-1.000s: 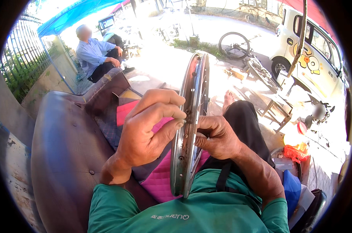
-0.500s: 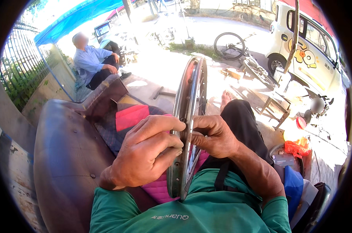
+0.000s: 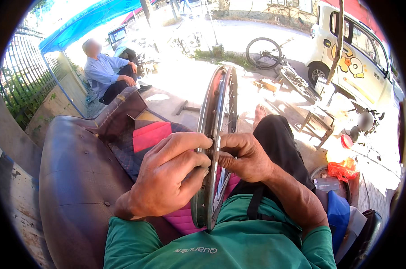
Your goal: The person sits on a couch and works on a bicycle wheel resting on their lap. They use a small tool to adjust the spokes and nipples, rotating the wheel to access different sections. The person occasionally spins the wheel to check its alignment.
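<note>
A bare bicycle wheel rim (image 3: 204,197) without a tire stands upright in front of my chest, its edge toward me and thin spokes (image 3: 231,101) on its right side. My left hand (image 3: 160,172) comes from the left with bent fingers, the fingertips pressed to the rim's outer channel, where small holes show. On the spoke side, my right hand (image 3: 247,159) is closed in a pinch, thumb and forefinger against the inner face of the rim. What lies between those fingers is mostly hidden; a small bright tip pokes out beside the thumb.
A brown padded sofa (image 3: 77,166) is at my left, with a red cloth (image 3: 151,136) on it. A seated person (image 3: 106,74) is farther off. To the right are a wooden stool (image 3: 317,123), an orange plastic bag (image 3: 343,169), a fallen bicycle (image 3: 297,80) and a white van (image 3: 355,58).
The rim has shifted very slightly to the left together with both hands. Their grip looks the same.
</note>
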